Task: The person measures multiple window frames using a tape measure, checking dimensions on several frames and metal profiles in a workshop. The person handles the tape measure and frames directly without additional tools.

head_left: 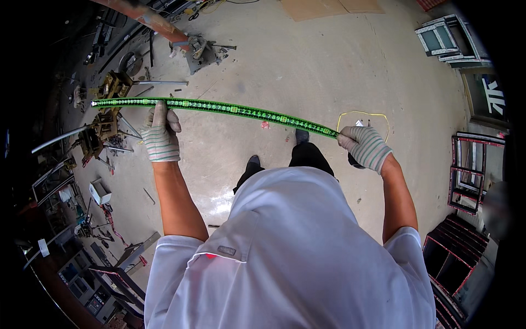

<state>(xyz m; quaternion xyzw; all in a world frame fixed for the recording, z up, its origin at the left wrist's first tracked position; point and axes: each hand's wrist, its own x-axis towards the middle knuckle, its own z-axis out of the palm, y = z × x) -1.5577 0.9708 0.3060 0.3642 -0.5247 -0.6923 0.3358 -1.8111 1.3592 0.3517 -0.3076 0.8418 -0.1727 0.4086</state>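
Seen in the head view, stretching the green blade of a tape measure [257, 114] from side to side above a gray concrete floor [307, 66], ahead of a white short-sleeved shirt [307, 236]. Pinching the blade's right end between thumb and fingers of the right hand [366, 146], clad in a pale glove with green stripes. Touching the blade with one upright finger of the left hand [161, 134], gloved to match, with the other fingers curled below; unable to tell whether gripping it there. Bowing gently between the two hands and reaching past the left one to a metal-tipped end. Standing in black trousers [309, 156] and dark shoes [302, 135]. Flanked at upper left by an orange-brown post [159, 24], at upper right by white-framed panes [437, 38], and at right by red-edged frames [455, 181].
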